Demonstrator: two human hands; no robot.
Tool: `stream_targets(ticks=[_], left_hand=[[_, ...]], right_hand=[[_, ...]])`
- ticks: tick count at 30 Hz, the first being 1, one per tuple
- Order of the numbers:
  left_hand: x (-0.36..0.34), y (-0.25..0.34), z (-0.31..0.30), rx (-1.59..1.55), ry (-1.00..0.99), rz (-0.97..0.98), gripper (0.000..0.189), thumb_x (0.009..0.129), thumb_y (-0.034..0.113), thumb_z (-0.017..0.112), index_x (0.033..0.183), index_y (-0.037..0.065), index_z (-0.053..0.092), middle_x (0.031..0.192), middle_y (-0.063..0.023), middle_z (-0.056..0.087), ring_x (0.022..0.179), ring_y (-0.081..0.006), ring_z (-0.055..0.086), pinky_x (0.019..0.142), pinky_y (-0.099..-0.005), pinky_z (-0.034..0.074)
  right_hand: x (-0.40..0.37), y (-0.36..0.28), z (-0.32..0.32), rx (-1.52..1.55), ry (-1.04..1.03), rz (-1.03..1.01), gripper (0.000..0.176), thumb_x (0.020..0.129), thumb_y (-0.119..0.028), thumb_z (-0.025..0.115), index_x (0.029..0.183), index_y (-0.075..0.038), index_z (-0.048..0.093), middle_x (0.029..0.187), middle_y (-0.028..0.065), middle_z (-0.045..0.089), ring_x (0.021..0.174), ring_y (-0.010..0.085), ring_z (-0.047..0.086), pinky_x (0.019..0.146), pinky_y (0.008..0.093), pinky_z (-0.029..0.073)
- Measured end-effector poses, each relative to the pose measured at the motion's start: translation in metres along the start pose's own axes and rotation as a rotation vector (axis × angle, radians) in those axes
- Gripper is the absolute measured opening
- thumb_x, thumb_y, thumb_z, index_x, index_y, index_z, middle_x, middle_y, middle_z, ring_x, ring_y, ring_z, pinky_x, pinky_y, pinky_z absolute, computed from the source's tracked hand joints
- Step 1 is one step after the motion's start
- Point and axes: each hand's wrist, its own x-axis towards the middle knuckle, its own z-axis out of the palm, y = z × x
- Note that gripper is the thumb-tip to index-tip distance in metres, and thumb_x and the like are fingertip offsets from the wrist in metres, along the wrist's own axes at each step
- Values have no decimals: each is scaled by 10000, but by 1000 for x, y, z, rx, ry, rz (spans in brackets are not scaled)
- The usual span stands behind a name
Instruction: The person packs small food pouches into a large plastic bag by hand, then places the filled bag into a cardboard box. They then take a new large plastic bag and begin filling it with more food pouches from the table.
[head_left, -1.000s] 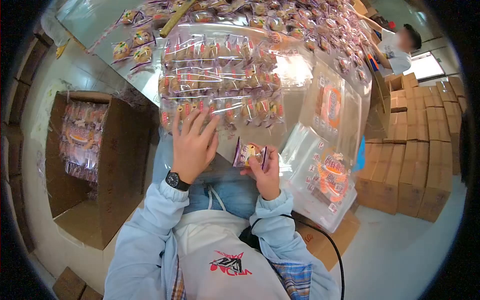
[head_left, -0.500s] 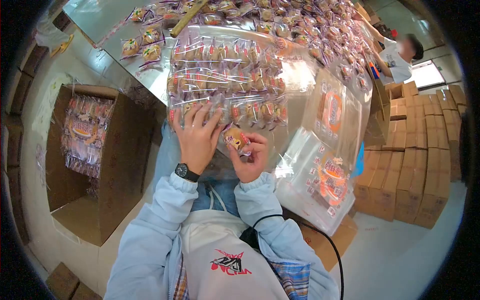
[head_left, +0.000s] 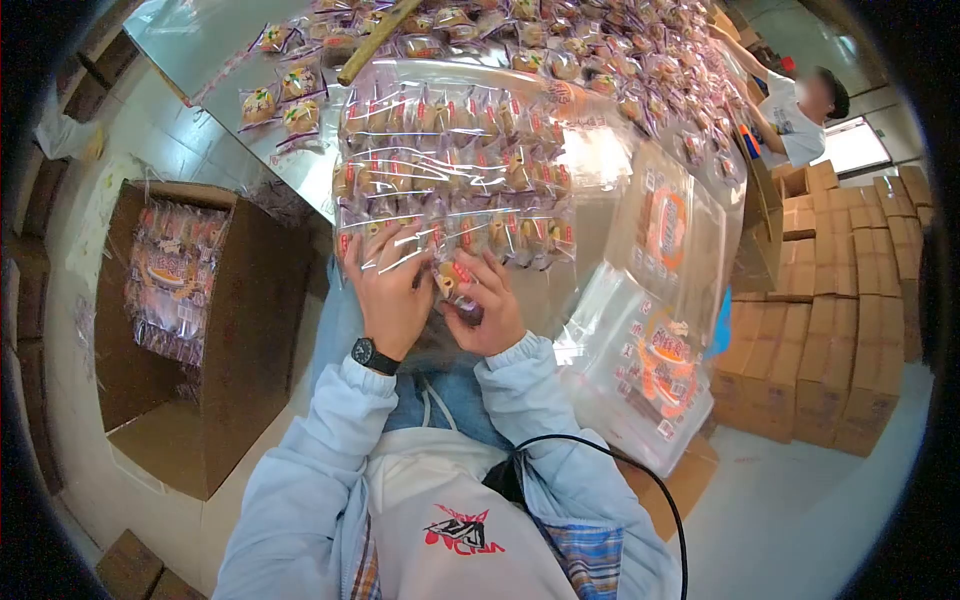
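Fingers of the right hand (head_left: 487,305), how do they stand?

Pinched together on a small round golden cake in a crinkled clear wrapper (head_left: 450,277), right at the near edge of the large clear plastic bag of wrapped cakes in rows (head_left: 450,160). The wrist bends towards the bag.

And the left hand (head_left: 388,290)?

Flat at that bag's near edge, just beside the right one, with its fingers spread apart. Glossy film wrinkles there, so I cannot tell whether they lie on it or under it. A black round wristwatch (head_left: 367,352) sits at the pale blue cuff.

What is hard to read?

Glare hides whether the cake is already inside the bag's mouth. Right of the big bag, the print on the flat empty clear bags with orange ovals (head_left: 655,350) is too small. Left of it, an open brown cardboard box (head_left: 240,330) holds a filled bag, partly shadowed. Beyond it, loose wrapped cakes crowd the shiny metal table (head_left: 200,40).
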Motion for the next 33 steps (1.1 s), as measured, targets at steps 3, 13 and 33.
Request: stream_targets(ticks=[3, 13, 33], left_hand=[[1, 0, 2, -20, 24, 3, 221, 755, 55, 748, 960, 128, 788, 1290, -1, 704, 1290, -254, 572, 1191, -543, 241], [-1, 0, 5, 42, 31, 28, 260, 757, 96, 784, 1007, 165, 789, 1280, -10, 704, 1322, -273, 550, 1221, -555, 207], [4, 18, 12, 337, -132, 216, 584, 791, 271, 801, 1355, 204, 669, 1450, 22, 609, 1356, -257, 518, 1185, -732, 121]], right_hand=[[-10, 24, 2, -65, -30, -191, 424, 745, -83, 853, 1108, -129, 639, 1362, 158, 625, 1228, 452, 613, 1087, 529, 486], [-9, 49, 5, -107, -39, 80, 304, 808, -108, 804, 1099, -121, 714, 1209, 156, 684, 1124, 410, 676, 940, 454, 567], [15, 17, -20, -457, -161, 15, 519, 860, -95, 664, 1377, -94, 618, 1422, 122, 616, 1314, 331, 563, 1150, 518, 388]])
